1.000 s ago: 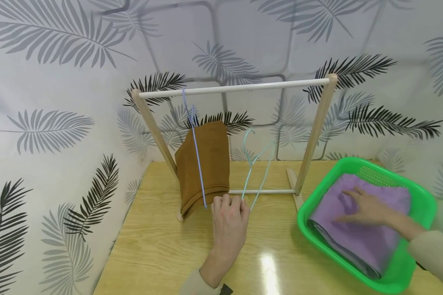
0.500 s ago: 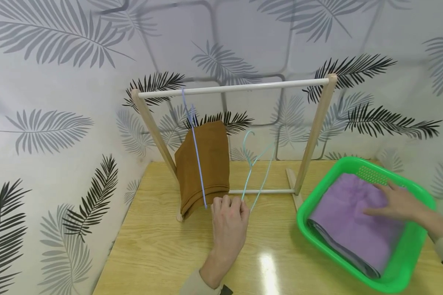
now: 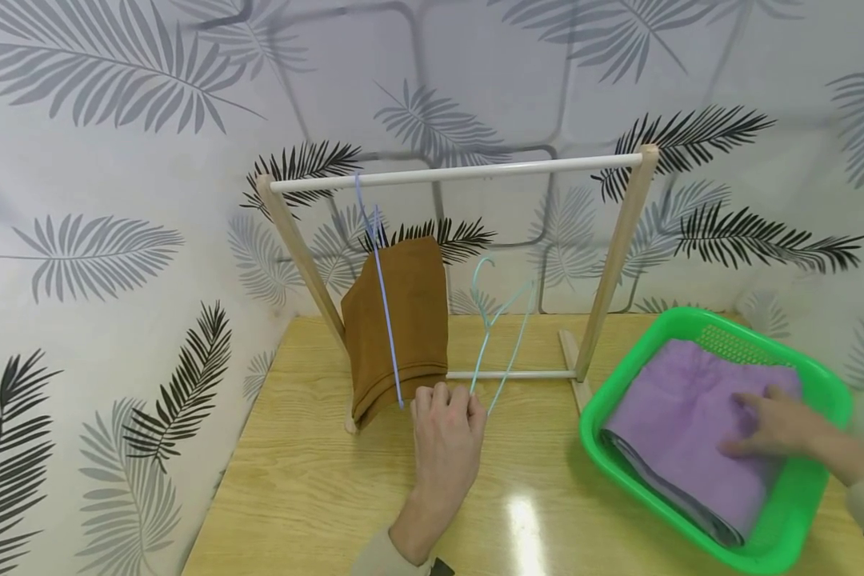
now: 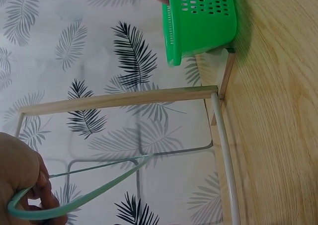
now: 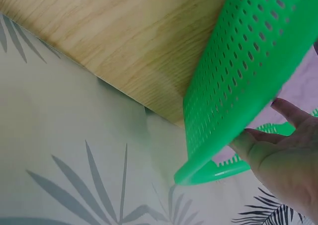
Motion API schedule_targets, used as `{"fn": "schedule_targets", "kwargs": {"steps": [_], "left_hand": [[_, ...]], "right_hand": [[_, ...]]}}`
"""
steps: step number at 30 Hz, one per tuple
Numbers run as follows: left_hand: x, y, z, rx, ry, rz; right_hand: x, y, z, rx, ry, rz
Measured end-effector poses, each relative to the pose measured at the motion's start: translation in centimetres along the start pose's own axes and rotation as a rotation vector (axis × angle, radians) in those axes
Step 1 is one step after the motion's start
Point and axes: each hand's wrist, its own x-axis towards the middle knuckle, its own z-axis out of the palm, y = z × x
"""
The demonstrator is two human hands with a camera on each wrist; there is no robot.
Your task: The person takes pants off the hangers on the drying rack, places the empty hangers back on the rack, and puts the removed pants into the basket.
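My left hand [image 3: 446, 440] grips the lower end of a mint-green clothes hanger [image 3: 487, 326], its hook pointing up and away. In the left wrist view, curled fingers wrap the hanger [image 4: 99, 189] at its bend. On the right, my right hand [image 3: 774, 424] is spread over a folded purple garment [image 3: 677, 416] with a dark lining. That garment lies in a green plastic basket [image 3: 785, 520]. Seen from the right wrist, the thumb and fingers stretch past the basket rim [image 5: 233, 135], apart from each other. Nothing is pinched between them.
A small clothes rack with a white top bar [image 3: 504, 170] and wooden posts [image 3: 615, 264] stands at the back of the wooden table [image 3: 295, 496]. From its left end a brown garment [image 3: 418, 312] hangs on a periwinkle hanger [image 3: 387, 320]. A patterned wall rises behind.
My right hand has moved rightward across the purple garment, then slightly lower. The left hand stays put, with the mint-green hanger tipping very slightly.
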Motion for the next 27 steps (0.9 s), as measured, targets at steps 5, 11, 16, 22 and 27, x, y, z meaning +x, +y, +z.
{"fn": "schedule_targets", "kwargs": {"steps": [5, 11, 16, 22, 27], "left_hand": [[0.0, 0.0, 0.0, 0.007, -0.009, -0.001], [-0.1, 0.0, 0.0, 0.009, -0.002, 0.007], [-0.1, -0.1, 0.1, 0.003, 0.004, 0.009], [-0.1, -0.1, 0.2, 0.000, 0.015, 0.016], [-0.1, -0.1, 0.0, 0.005, 0.009, 0.016]], "right_hand": [[0.0, -0.2, 1.4, -0.032, -0.005, -0.031], [0.4, 0.7, 2.9, -0.049, 0.017, -0.052], [1.5, 3.6, 5.8, -0.072, 0.065, -0.074], [2.7, 6.2, 8.3, -0.037, 0.033, -0.080], [2.7, 5.6, 8.2, -0.042, 0.012, -0.093]]}}
